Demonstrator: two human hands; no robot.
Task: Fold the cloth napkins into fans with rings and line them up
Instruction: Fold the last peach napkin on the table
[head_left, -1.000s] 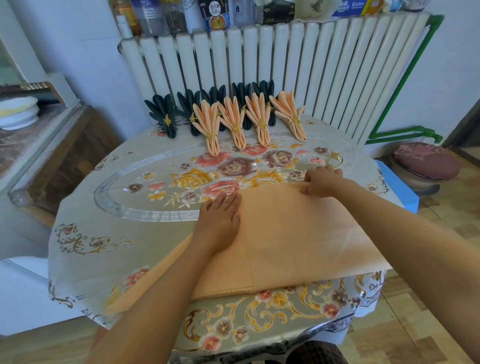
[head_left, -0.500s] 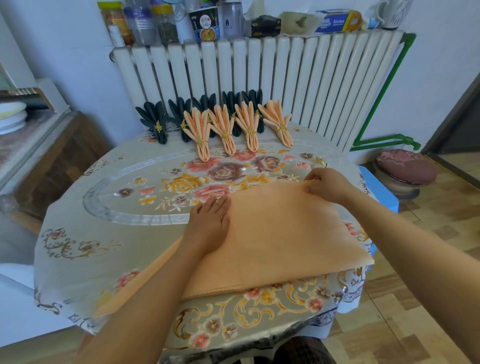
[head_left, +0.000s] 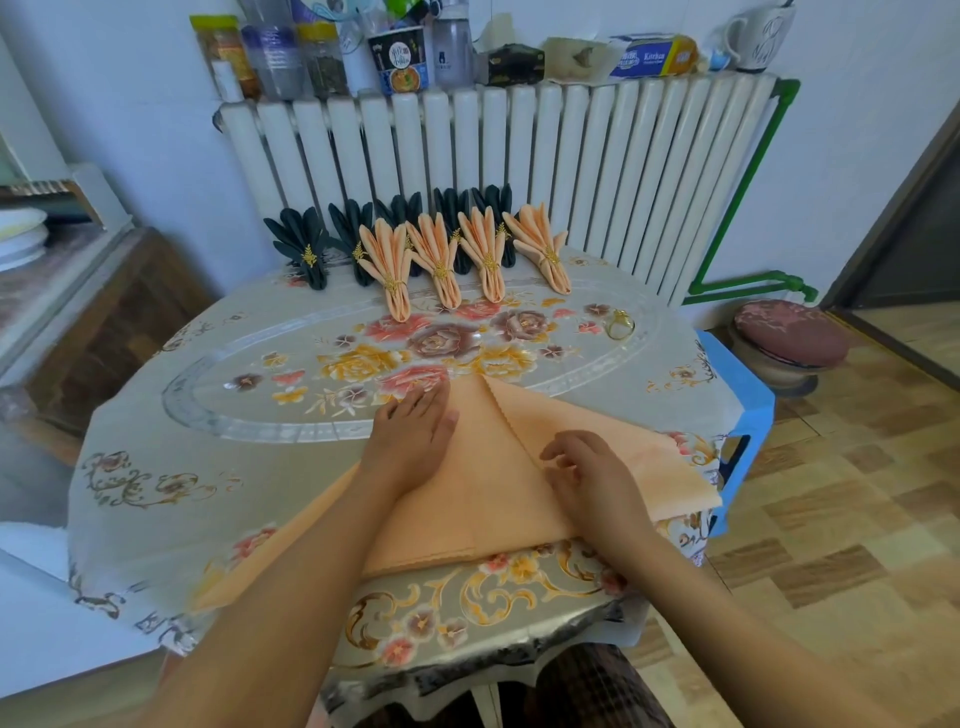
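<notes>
A peach cloth napkin (head_left: 498, 499) lies on the near part of the round table (head_left: 171, 467), its right part folded over along a diagonal edge. My left hand (head_left: 415, 436) presses flat on the napkin's far left part with straight fingers. My right hand (head_left: 587, 473) rests on the folded flap with fingers slightly bent. At the far edge stand several finished fans: dark green ones (head_left: 306, 249) behind, peach ones (head_left: 395, 265) in front, each with a gold ring. A loose gold ring (head_left: 621, 325) lies at the right.
A white radiator (head_left: 519, 171) stands behind the table, with jars, cups and boxes on top. A blue stool (head_left: 737, 395) and a round cushioned stool (head_left: 789, 338) stand to the right. A wooden cabinet (head_left: 78, 322) is at the left.
My right hand has brought the napkin's far right corner toward me, folding it over along a diagonal. My left hand stays pressed on the cloth. The camera view tilted up a little.
</notes>
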